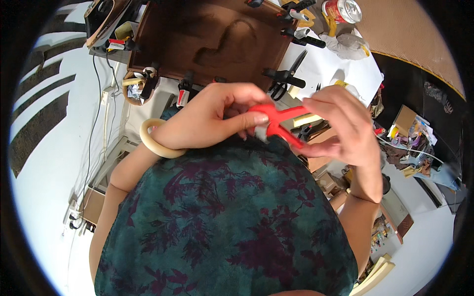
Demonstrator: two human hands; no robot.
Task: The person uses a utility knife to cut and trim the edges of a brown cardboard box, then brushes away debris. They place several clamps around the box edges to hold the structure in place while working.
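Note:
Both my hands hold a red plastic clamp (277,120) in front of my chest. My left hand (215,118) pinches its left end between thumb and fingers, and a cream bangle (154,140) sits on that wrist. My right hand (340,126) closes around the clamp's right handles. A small pale piece shows at the clamp's jaw. Beyond my hands lies a dark brown board (207,37) with a heart-shaped outline, held by several black and red clamps along its edges.
Black scissors (289,74) lie on the white table (340,69) right of the board. A tin can (341,10) stands at the far right. A power strip (106,96) and cables run down the left. Cluttered boxes and bags fill the floor at the right.

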